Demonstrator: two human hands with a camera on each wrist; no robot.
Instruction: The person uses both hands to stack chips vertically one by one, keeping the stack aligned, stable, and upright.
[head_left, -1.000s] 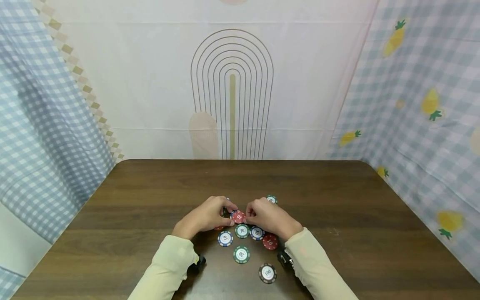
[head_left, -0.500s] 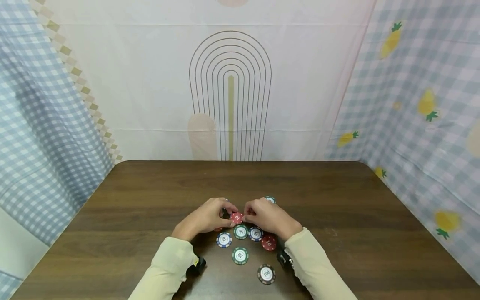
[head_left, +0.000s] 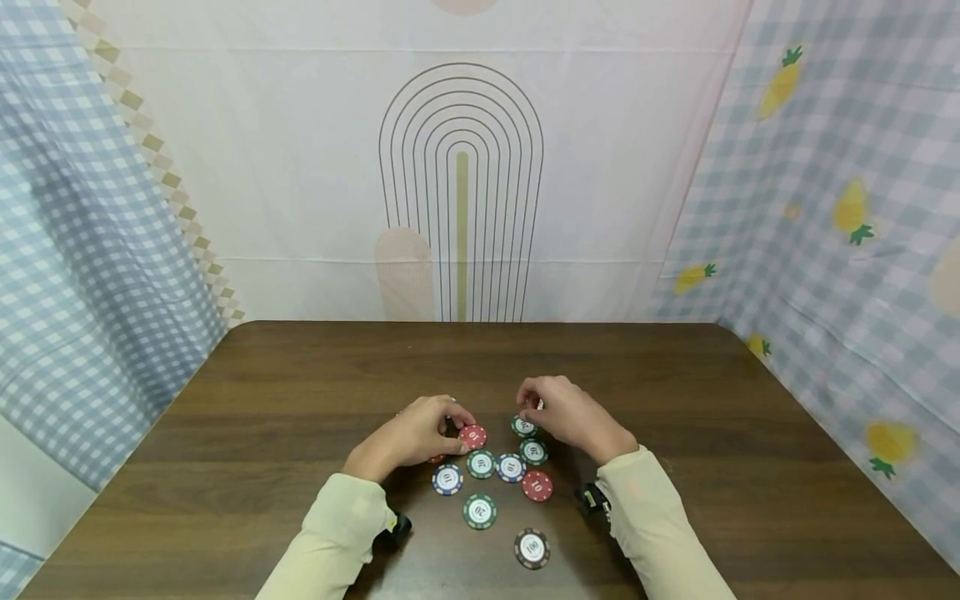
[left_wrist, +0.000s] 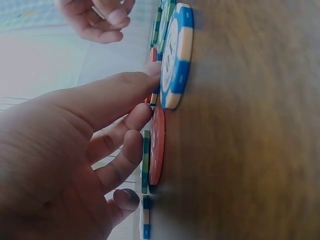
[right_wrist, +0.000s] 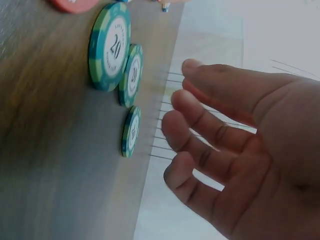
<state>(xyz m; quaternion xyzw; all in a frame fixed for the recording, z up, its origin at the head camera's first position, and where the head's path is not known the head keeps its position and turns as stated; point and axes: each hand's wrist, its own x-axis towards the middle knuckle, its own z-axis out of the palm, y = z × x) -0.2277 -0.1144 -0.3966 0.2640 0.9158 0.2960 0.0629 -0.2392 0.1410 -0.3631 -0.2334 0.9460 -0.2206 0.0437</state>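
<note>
On the far half of the brown wooden table's chip cluster, the head view shows a person's hands at work. The left hand has its thumb and index finger at the edges of a red chip, its grip pinching that chip. Toward the person lie a green 20 chip, a blue 10 chip and, beside that, a red 10 chip. Nearer still are a lone green 20 chip and a dark 100 chip. The right hand hovers with bent fingers over a far green 20 chip; a middle green 20 chip sits just on the person's side of it.

From the left wrist, everything appears turned sideways. A large blue-and-cream chip fills the foreground. Behind it, the thumb tip reaches the red chip, which lies upon a blue chip. Below the other fingers are a second red chip and a green-edged chip; whether those fingers touch them cannot be told.

From the right wrist, the right hand's grip is loose and holds nothing, fingers slightly curved and apart from the chips. Three green chips lie near it, the outermost green chip set a little away from the other two.
</note>
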